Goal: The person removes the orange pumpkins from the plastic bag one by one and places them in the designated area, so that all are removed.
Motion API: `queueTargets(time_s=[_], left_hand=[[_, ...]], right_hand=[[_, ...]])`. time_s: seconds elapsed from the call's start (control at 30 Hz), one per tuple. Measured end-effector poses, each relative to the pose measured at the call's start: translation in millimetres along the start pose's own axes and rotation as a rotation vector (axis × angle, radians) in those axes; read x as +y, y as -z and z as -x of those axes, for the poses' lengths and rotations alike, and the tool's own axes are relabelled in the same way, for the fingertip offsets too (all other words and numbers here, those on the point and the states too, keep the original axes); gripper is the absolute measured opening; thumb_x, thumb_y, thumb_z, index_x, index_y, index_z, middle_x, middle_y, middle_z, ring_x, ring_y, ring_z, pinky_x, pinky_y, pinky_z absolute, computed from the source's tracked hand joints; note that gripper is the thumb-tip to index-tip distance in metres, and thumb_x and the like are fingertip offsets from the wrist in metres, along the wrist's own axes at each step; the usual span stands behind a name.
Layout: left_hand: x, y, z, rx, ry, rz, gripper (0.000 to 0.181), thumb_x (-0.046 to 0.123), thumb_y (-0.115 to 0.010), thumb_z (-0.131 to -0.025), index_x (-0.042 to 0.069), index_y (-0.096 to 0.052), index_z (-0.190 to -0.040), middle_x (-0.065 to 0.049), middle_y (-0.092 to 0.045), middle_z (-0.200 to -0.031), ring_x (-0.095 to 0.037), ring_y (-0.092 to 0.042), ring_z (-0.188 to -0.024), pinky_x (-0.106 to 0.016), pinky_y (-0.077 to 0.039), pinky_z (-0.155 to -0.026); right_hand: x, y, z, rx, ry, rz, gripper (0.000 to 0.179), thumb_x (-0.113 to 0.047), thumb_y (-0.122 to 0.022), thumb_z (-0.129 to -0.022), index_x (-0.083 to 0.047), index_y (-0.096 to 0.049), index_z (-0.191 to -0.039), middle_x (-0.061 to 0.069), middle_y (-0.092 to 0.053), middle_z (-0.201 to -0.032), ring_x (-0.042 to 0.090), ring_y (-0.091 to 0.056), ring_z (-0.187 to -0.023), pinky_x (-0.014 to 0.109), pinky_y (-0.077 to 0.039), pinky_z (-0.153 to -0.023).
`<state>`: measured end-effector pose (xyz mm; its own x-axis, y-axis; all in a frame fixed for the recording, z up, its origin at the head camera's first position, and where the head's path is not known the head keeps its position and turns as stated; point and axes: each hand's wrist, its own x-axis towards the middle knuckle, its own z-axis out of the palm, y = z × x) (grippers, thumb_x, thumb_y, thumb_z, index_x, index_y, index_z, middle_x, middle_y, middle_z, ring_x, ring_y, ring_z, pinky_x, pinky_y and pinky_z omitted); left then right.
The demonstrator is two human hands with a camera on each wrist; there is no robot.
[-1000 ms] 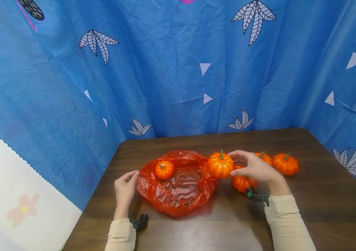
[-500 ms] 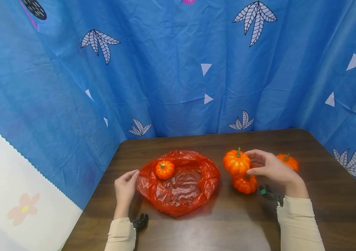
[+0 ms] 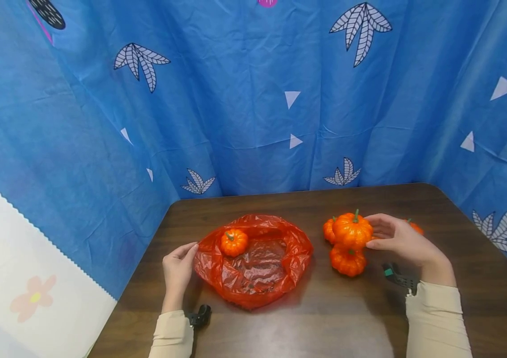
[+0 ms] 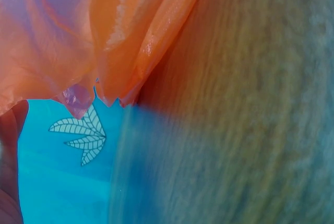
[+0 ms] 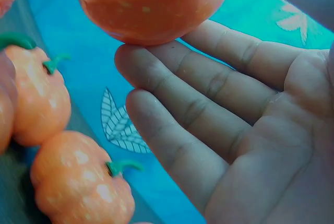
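Observation:
My left hand (image 3: 178,268) pinches the left edge of a thin red plastic bag (image 3: 253,298), which lies on the table with its mouth spread wide. One small orange pumpkin (image 3: 234,242) with a green stem sits inside the bag at its left. In the left wrist view the bag (image 4: 125,31) hangs from the fingers at the picture's left edge. My right hand (image 3: 407,243) holds another pumpkin (image 5: 148,7) between thumb and fingertips, raised above the others. Below it is a pumpkin (image 3: 348,263), and a further one (image 3: 328,231) shows partly behind it.
Another pumpkin (image 3: 416,227) is mostly hidden behind my right hand. In the right wrist view, pumpkins (image 5: 81,182) stand close together at the left. The brown wooden table (image 3: 316,328) reaches back to a blue patterned curtain (image 3: 253,99). White cloth (image 3: 25,268) hangs at the left.
My right hand has carried its pumpkin from beside the bag's right rim rightward, over the pumpkins on the table. My left hand and the bag have stayed nearly still.

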<state>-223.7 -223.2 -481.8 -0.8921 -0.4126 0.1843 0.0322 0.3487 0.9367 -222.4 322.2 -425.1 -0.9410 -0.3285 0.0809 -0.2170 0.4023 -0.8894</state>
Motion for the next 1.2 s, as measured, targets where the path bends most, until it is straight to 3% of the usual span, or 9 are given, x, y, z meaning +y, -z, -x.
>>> queueTargets(time_s=[0.13,0.3,0.43,0.57,0.67,0.7,0.9,1.2], left_hand=[[0.3,-1.2,-0.3,-0.002,0.004,0.002,0.036,0.038,-0.071,-0.093,0.007,-0.077,-0.112,-0.017,-0.075,-0.114,-0.024,-0.075,-0.093,-0.024,-0.062,-0.074],[0.0,-2.2,-0.8,-0.002,0.002,0.009,0.036,0.037,-0.072,-0.093,0.007,-0.077,-0.111,-0.018,-0.075,-0.113,-0.017,-0.075,-0.088,-0.023,-0.061,-0.072],[-0.6,-2.2,-1.0,0.001,-0.004,0.011,0.035,0.036,-0.072,-0.093,0.007,-0.077,-0.111,-0.018,-0.075,-0.113,-0.01,-0.074,-0.084,-0.022,-0.061,-0.072],[-1.3,-1.9,-0.7,0.0,-0.003,0.014,0.034,0.035,-0.072,-0.093,0.006,-0.077,-0.111,-0.018,-0.075,-0.112,-0.008,-0.073,-0.082,-0.021,-0.061,-0.072],[-1.9,-1.4,-0.3,-0.002,0.006,0.009,0.033,0.034,-0.072,-0.093,0.006,-0.077,-0.111,-0.019,-0.075,-0.112,-0.01,-0.074,-0.083,-0.02,-0.061,-0.071],[-2.1,-1.3,-0.3,-0.002,0.007,0.008,0.034,0.034,-0.072,-0.093,0.006,-0.077,-0.111,-0.019,-0.075,-0.112,-0.011,-0.074,-0.083,-0.02,-0.061,-0.071],[-2.8,-1.4,-1.3,-0.003,-0.008,0.017,0.032,0.031,-0.072,-0.093,0.005,-0.077,-0.11,-0.02,-0.075,-0.111,-0.006,-0.073,-0.079,-0.019,-0.06,-0.069],[-2.6,-0.6,-1.8,-0.008,-0.005,0.026,0.031,0.03,-0.072,-0.093,0.004,-0.076,-0.11,-0.021,-0.074,-0.112,0.0,-0.07,-0.076,-0.018,-0.06,-0.068]], right_hand=[[9,9,10.7,0.018,-0.027,0.015,0.057,-0.021,-0.072,-0.093,-0.002,-0.047,-0.141,0.012,-0.063,-0.131,-0.007,-0.062,-0.107,0.023,-0.06,-0.085],[22,20,23.5,0.014,-0.013,0.0,0.054,-0.014,-0.068,-0.095,0.003,-0.043,-0.14,-0.018,-0.064,-0.12,-0.009,-0.062,-0.106,0.022,-0.06,-0.083],[32,25,29.9,0.032,-0.002,-0.007,0.055,-0.009,-0.067,-0.094,0.009,-0.041,-0.139,-0.025,-0.063,-0.115,-0.009,-0.062,-0.104,0.02,-0.059,-0.082],[40,29,33.7,0.048,-0.037,0.051,0.061,-0.012,-0.068,-0.094,0.012,-0.038,-0.141,0.007,-0.066,-0.128,-0.015,-0.057,-0.101,0.017,-0.058,-0.08],[45,30,34.8,0.039,-0.071,0.081,0.066,-0.015,-0.068,-0.094,0.015,-0.035,-0.143,0.037,-0.052,-0.136,-0.018,-0.054,-0.099,0.016,-0.057,-0.08],[47,30,34.7,0.033,-0.083,0.08,0.067,-0.015,-0.068,-0.095,0.015,-0.035,-0.143,0.04,-0.048,-0.138,-0.018,-0.054,-0.099,0.017,-0.057,-0.08],[52,27,34.6,0.019,-0.131,0.078,0.068,-0.019,-0.069,-0.094,0.014,-0.035,-0.143,0.04,-0.047,-0.139,-0.016,-0.054,-0.098,0.018,-0.057,-0.08],[63,27,39.2,0.018,-0.114,0.058,0.063,-0.012,-0.07,-0.093,0.018,-0.037,-0.138,0.04,-0.05,-0.133,-0.014,-0.056,-0.095,0.018,-0.058,-0.078]])
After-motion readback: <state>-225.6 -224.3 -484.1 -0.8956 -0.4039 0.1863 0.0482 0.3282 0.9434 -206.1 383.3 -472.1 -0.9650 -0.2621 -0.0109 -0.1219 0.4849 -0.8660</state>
